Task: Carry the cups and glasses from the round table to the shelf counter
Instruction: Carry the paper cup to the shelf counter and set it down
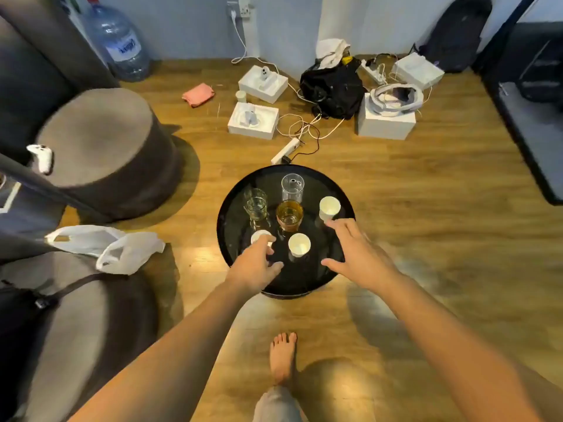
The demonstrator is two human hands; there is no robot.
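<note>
A low round black table (330, 269) stands on the wooden floor in front of me. On it are a tall clear glass (292, 187), a short clear glass (256, 204), an amber glass (289, 215) and three white paper cups: one at the right (329, 208), one in the middle front (299, 244), one at the left front (259, 237). My left hand (256, 266) hovers open, its fingertips at the left front cup. My right hand (356, 254) is open with fingers spread, just below the right cup. Neither hand holds anything.
Grey round stools (106, 153) and a sofa stand at the left, with a white plastic bag (106, 248) lying there. White boxes (253, 120), cables, a power strip (285, 152) and a black bag (332, 86) lie on the floor beyond the table. My bare foot (283, 357) is below.
</note>
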